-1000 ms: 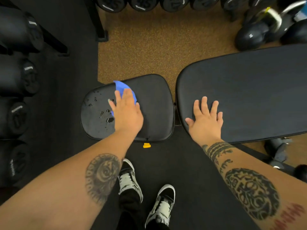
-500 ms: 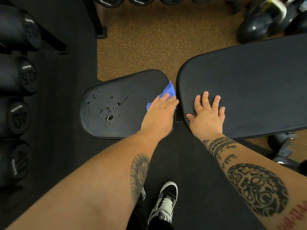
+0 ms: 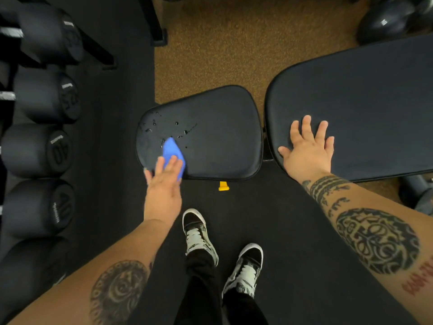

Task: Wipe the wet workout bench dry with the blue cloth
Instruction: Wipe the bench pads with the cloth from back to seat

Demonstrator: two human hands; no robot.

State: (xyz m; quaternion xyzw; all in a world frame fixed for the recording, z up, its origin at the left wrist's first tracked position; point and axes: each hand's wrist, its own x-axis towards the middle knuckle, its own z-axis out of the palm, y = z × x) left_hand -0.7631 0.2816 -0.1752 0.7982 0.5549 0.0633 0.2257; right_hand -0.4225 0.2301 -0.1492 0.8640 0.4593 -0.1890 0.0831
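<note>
The black bench has a small seat pad (image 3: 218,137) and a long back pad (image 3: 365,109). Water drops (image 3: 164,127) lie on the seat pad's far left part. My left hand (image 3: 164,184) presses the blue cloth (image 3: 172,151) flat on the seat pad's near left corner with straight fingers. The cloth sticks out beyond my fingertips. My right hand (image 3: 308,148) rests flat with spread fingers on the near left corner of the back pad.
A rack of black dumbbells (image 3: 39,148) stands along the left. Kettlebells (image 3: 386,19) sit at the top right on the brown floor (image 3: 222,55). A yellow tab (image 3: 223,186) pokes out under the seat pad. My two shoes (image 3: 222,249) stand on black matting.
My left hand has swept the cloth from the seat pad's right edge back to its near left corner. My right hand stays on the back pad.
</note>
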